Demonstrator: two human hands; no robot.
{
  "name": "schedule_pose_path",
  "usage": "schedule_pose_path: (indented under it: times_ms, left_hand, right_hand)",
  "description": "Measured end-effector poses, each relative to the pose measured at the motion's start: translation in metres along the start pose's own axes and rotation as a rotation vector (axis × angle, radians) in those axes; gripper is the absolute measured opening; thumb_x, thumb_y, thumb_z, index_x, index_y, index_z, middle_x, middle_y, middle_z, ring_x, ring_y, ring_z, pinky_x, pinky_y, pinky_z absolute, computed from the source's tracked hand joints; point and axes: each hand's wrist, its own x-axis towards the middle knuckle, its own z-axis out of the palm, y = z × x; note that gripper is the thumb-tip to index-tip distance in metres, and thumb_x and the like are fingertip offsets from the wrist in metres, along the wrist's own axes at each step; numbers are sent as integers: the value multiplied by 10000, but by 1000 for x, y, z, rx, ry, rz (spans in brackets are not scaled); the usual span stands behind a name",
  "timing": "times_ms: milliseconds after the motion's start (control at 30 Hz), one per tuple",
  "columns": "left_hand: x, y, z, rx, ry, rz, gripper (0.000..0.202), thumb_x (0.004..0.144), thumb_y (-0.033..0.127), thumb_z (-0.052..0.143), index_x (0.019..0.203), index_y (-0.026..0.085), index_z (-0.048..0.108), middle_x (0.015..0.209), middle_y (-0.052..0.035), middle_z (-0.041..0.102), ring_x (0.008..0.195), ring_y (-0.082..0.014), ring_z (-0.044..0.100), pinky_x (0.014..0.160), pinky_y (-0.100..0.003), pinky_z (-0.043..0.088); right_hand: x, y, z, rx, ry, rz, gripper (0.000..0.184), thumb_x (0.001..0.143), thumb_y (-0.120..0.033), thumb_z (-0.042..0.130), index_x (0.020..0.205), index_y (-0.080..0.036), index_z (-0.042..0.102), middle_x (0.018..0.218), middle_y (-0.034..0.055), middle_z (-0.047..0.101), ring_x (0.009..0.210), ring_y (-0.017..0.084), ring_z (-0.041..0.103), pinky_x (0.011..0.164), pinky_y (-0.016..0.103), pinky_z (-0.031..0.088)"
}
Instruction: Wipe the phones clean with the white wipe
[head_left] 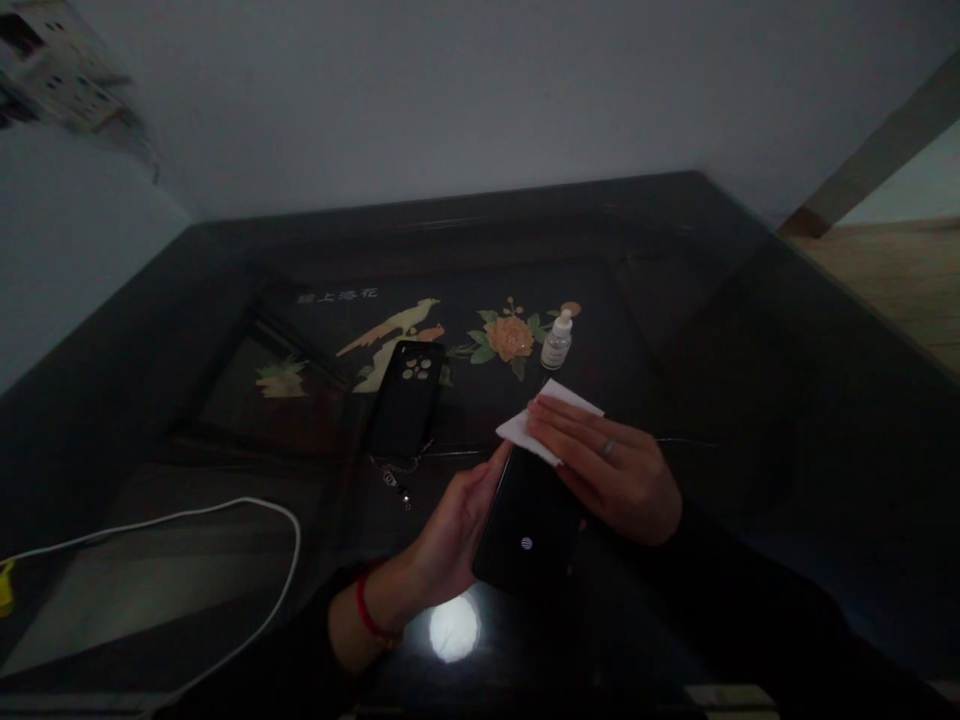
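A black smartphone point(521, 525) rests in my left hand point(457, 535), its lit screen side showing only a small round striped mark. My left thumb lies along the phone's left edge; the other fingers are hidden beneath it. My right hand point(615, 470), with a ring on one finger, presses a white wipe point(551, 420) flat against the phone's far end. Just beyond the wipe stands a small dropper bottle point(556, 342) with a white top. To the left lies a black phone case point(407, 400) with camera cut-outs and a beaded charm point(397, 485) at its near end.
The dark glossy table point(322, 235) bears a bird-and-flower picture point(510, 338). A white cable point(289, 520) curves over the left side. At the back is a pale wall point(450, 100), with a power strip point(67, 80) at the upper left. A round light reflection shows near the front.
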Motion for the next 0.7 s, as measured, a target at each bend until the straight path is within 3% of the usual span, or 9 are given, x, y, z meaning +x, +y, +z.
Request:
schedule_pose_path:
  times_ms: [133, 267, 333, 500, 700]
  left_hand:
    - [1, 1, -1, -20, 23, 22, 531, 908, 404, 387, 1415, 249, 356, 1286, -63, 544, 1114, -256, 526, 953, -363, 361]
    - [-1, 4, 2, -27, -28, 0, 473, 938, 398, 309, 1409, 365, 324, 1337, 0, 499, 1117, -242, 527, 949, -390, 365]
    - [-1, 4, 2, -22, -44, -8, 470, 941, 401, 296, 1410, 370, 320, 1358, 5, 479, 1132, -244, 518, 955, -396, 360]
    - [-1, 4, 1, 12, 43, 60, 480, 942, 362, 299, 1415, 293, 344, 1371, -17, 472, 1179, -227, 479, 978, -341, 337]
    - [-1, 4, 1, -8, -37, 1, 464, 940, 391, 314, 1401, 359, 346, 1345, 6, 496, 1118, -234, 527, 953, -369, 357]
  right_hand:
    - [-2, 0, 1, 39, -70, -221, 237, 911, -121, 456, 1059, -41, 623, 1134, 171, 657, 1171, 256, 555, 859, 355, 568]
    - [-3, 13, -3, -5, 0, -80, 266, 896, -80, 444, 1114, -46, 593, 1128, 192, 655, 1173, 242, 555, 901, 372, 546]
    - [-4, 13, -3, -5, 24, -38, 272, 888, -61, 443, 1115, -34, 590, 1114, 200, 659, 1169, 246, 558, 921, 380, 534]
    - [-6, 1, 3, 84, -54, -259, 250, 923, -114, 414, 1049, -26, 611, 1114, 188, 663, 1174, 261, 551, 835, 346, 572]
    - [-7, 14, 4, 29, 34, 8, 295, 889, -53, 432, 1152, -48, 566, 1151, 204, 640, 1184, 229, 547, 935, 376, 527]
